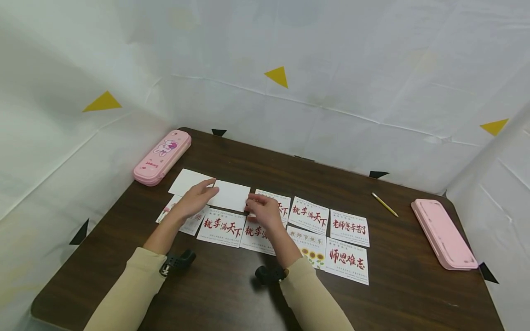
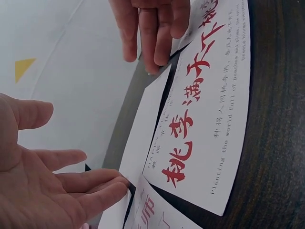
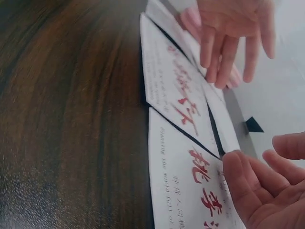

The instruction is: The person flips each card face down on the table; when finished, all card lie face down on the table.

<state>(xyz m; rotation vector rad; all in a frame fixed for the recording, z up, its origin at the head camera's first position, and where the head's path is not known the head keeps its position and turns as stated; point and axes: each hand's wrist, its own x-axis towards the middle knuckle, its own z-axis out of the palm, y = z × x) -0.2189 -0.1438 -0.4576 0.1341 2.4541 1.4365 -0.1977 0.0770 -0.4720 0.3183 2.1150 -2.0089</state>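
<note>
Two blank white cards lie in the back row: one (image 1: 230, 196) between my hands, the other (image 1: 187, 180) at the far left. My left hand (image 1: 195, 200) is over the seam between them, its fingers extended and the fingertips at the nearer card's left edge. At that card's right edge, the fingertips of my right hand (image 1: 266, 212) rest with loosely bent fingers. Between thumb and fingers both hands show a gap in the wrist views. Below them are printed cards with red Chinese writing (image 1: 221, 228), one partly covered by my right hand.
More printed cards continue rightward in two rows, including a sunflower card (image 1: 308, 243) and a red-lettered card (image 1: 347, 259). A pink pencil case (image 1: 163, 157) stands at the back left, another pink case (image 1: 444, 233) at the right. A pencil (image 1: 385, 204) lies behind the cards.
</note>
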